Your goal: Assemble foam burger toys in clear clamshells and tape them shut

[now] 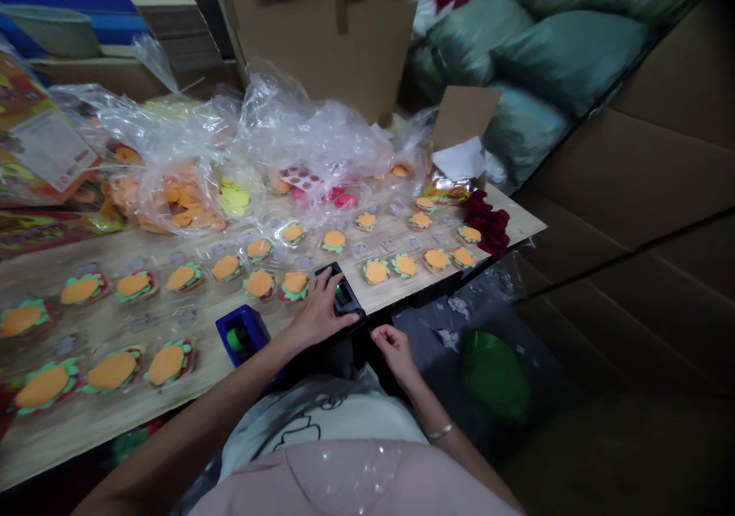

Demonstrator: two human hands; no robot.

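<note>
At the near edge of the table (86,424) sits a black tape dispenser (347,298), seemingly set close to the body so both hands can reach it. The left hand (320,311) is spread open over it, fingers and thumb resting on the frame — probably to steady it. Just beyond that edge, the right hand (395,350) is closed in a pinch — whether on anything, I cannot tell. A blue tape dispenser (244,332) stands to the left; toy burgers (376,272) lie in rows, perhaps spaced for easy reach
</note>
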